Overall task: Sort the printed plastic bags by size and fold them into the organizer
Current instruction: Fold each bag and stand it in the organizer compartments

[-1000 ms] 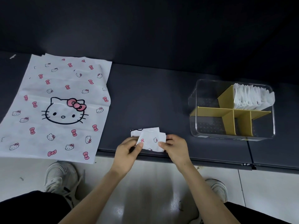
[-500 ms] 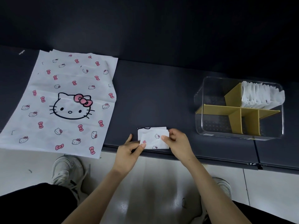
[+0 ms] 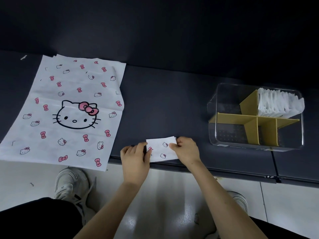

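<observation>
Lower centre of frame, your left hand [image 3: 135,157] and right hand [image 3: 185,150] pinch the bag [image 3: 161,150] by its ends; the organizer [image 3: 229,135] is off to the right, nearer your right hand.

No lettering can be read: the folded bag [image 3: 161,150] between the left hand [image 3: 135,158] and the right hand [image 3: 186,150] shows only cat faces, and the label [image 3: 248,147] on the organizer [image 3: 224,135], right of the right hand, is too small.

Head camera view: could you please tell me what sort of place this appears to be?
Probably an indoor workstation rather than a home, though I can't be sure: a long dark bench, a glossy tiled floor below it, and a clear organizer with yellow dividers set out on the bench.
</observation>
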Demonstrator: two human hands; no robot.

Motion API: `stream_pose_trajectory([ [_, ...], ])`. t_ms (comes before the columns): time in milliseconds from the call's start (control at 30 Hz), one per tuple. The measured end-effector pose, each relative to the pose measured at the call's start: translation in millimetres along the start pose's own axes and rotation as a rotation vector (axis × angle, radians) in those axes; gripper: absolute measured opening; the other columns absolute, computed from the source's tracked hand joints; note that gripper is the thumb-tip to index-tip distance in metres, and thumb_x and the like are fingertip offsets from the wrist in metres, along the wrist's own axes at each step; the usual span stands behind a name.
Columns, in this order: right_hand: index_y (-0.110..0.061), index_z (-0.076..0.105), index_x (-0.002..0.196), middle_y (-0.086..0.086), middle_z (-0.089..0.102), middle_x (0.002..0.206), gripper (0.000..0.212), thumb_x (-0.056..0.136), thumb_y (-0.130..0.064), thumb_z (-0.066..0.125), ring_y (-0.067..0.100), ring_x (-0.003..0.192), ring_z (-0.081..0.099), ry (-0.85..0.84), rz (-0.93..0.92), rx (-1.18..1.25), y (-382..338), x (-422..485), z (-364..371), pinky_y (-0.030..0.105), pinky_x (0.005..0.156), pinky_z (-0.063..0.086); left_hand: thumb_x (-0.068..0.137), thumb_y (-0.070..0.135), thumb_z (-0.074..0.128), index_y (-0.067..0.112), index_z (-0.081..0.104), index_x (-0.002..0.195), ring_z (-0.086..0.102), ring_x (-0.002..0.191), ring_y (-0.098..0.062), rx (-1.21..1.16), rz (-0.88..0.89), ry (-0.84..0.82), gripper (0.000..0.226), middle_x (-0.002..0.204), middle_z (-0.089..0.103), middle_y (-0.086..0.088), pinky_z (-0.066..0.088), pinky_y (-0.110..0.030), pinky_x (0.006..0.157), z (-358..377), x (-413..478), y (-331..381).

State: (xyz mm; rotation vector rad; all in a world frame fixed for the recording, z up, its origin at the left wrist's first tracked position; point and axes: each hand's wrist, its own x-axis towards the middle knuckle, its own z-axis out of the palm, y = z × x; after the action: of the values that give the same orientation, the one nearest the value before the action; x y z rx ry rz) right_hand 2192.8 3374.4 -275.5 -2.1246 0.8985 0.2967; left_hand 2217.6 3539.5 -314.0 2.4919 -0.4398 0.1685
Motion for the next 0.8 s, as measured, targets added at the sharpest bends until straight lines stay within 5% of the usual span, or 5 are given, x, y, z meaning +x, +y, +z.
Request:
stream_pose_trajectory([
  [233,-0.019,0.036,0.052,-0.005,0.039,0.052,0.041,0.085,-0.024,0.060,0.011,0.050,0.036,-0.008,0.018,-0.043,-2,2,1,0.026,0.048,0.026,0.073,-0.004,0.032,-0.002,0.068,0.105,0.052,0.117,-0.034,0.103,0.487,-0.157,0.048,0.118,0.063,-0.019,0.022,-0.041,0.113,10,12,8],
  [433,-0.021,0.040,0.055,-0.007,0.044,0.054,0.038,0.086,-0.026,0.061,0.009,0.052,0.041,-0.005,-0.002,-0.059,-1,3,1,0.025,0.049,0.030,0.102,0.030,0.014,0.000,0.041,0.139,0.030,0.139,-0.023,0.239,0.343,-0.418,0.055,0.147,0.040,-0.012,0.016,-0.039,0.114,17,2,5],
  [533,-0.020,0.059,0.088,-0.006,0.064,0.083,0.013,0.084,-0.030,0.064,0.015,0.080,0.060,0.135,0.006,-0.078,0,-2,6,0.025,0.062,0.037,0.103,0.032,0.008,0.000,0.037,0.142,0.027,0.141,-0.023,0.264,0.315,-0.435,0.058,0.150,0.036,-0.011,0.016,-0.042,0.114,19,2,4],
  [600,-0.016,0.059,0.112,-0.003,0.065,0.103,0.035,0.082,-0.032,0.068,0.017,0.096,0.061,0.251,0.039,-0.067,1,-5,12,0.024,0.069,0.038,0.103,0.032,0.007,0.000,0.037,0.142,0.029,0.140,-0.024,0.287,0.319,-0.442,0.059,0.150,0.036,-0.012,0.018,-0.043,0.113,19,2,5],
  [800,-0.016,0.054,0.077,-0.004,0.059,0.073,0.015,0.076,-0.020,0.069,0.016,0.069,0.054,0.094,0.210,0.141,-12,-1,9,0.024,0.052,0.033,0.103,0.033,0.006,-0.001,0.036,0.141,0.033,0.139,-0.027,0.287,0.290,-0.496,0.059,0.149,0.037,-0.012,0.020,-0.046,0.111,17,4,8],
])
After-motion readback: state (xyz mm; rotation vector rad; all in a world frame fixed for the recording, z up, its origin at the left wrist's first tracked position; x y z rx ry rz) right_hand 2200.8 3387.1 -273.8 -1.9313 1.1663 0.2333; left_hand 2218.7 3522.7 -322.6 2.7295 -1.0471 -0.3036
